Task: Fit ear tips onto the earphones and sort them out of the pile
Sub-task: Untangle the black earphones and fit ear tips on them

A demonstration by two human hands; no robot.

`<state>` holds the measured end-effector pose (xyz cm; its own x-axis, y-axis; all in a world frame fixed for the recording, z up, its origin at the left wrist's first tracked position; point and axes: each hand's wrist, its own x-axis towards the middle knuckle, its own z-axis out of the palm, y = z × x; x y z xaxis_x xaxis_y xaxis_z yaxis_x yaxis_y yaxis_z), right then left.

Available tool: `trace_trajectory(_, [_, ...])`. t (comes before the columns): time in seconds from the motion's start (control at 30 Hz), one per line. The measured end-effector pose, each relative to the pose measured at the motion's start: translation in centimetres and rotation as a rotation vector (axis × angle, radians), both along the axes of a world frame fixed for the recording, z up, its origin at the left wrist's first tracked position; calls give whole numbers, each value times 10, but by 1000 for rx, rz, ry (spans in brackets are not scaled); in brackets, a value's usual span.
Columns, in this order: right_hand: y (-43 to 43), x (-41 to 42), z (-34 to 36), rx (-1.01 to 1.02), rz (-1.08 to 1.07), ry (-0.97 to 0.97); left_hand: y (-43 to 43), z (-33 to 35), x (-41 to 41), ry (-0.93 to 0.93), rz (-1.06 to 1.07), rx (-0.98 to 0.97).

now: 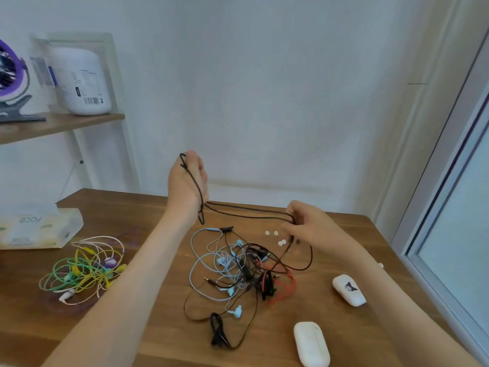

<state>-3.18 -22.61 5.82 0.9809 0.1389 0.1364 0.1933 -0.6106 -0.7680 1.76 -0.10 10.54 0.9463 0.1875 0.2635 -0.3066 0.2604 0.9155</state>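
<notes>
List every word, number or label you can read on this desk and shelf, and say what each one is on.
"face": printed upside down on the tissue pack.
Smaller print lower on the same pack: too blurred to read.
White jar on the shelf: lines of label text and a barcode, too small to read.
Clear box behind the jar: blue and white label, blurred.
White case: a dark cartoon figure only, no words.

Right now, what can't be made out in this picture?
Head view:
- Earbuds of the dark cable: blurred beside the right hand; tips fitted or not, unclear.
- Tangled pile: overlapping hides which cable joins which earbud.
- Purple fan: cut by the left edge.
- White jar label: too small to read.
</notes>
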Motion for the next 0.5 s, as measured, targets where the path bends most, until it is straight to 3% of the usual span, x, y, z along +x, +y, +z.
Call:
trace_trajectory(0.13, [-11, 2, -2, 32, -127, 38, 21, 1, 7, 53, 61, 37])
trace_trajectory(0.23, [-7, 7, 0, 248, -128, 34, 30, -2, 5, 136, 38, 332])
trace_trajectory(0.33, [13, 10, 19, 573, -59, -22, 25, -6, -10, 79, -137, 547])
trace_trajectory(0.5, [53, 10, 56, 536, 147, -180, 2, -22, -23, -45, -460, 1047])
